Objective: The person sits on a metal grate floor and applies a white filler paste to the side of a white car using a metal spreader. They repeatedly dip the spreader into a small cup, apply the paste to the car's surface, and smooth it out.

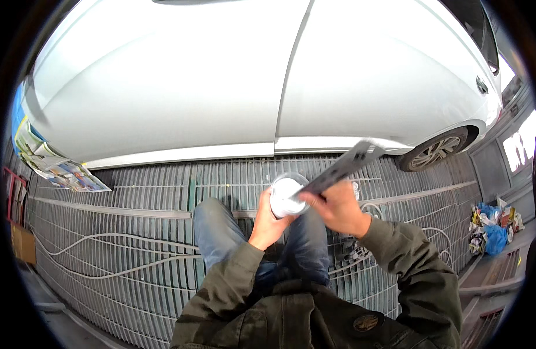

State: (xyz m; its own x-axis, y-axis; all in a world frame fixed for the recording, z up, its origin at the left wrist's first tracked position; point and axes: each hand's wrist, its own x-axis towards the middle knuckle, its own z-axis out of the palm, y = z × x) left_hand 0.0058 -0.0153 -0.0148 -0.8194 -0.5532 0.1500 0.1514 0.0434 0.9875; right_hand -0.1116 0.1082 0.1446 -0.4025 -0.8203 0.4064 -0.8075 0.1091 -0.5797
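Note:
My left hand (266, 227) is wrapped round a clear cup (275, 203) with white liquid (287, 188) inside, held in front of my knees. In my right hand (342, 210) is a flat, dark grey mixing stick (350, 165) with markings or holes along it, smeared by motion. It slants up to the right, and its lower end reaches into the mouth of the cup. My thumb and fingers are closed on its middle. How deep the tip sits in the liquid is hidden.
A white car (209, 93) fills the far side, its rear wheel (436, 152) at right. Printed paper (64, 168) covers its left end. Hoses (116, 236) cross the metal grating (145, 203). Crumpled paper and blue plastic (496, 238) lie far right; a cardboard box (23, 243) stands left.

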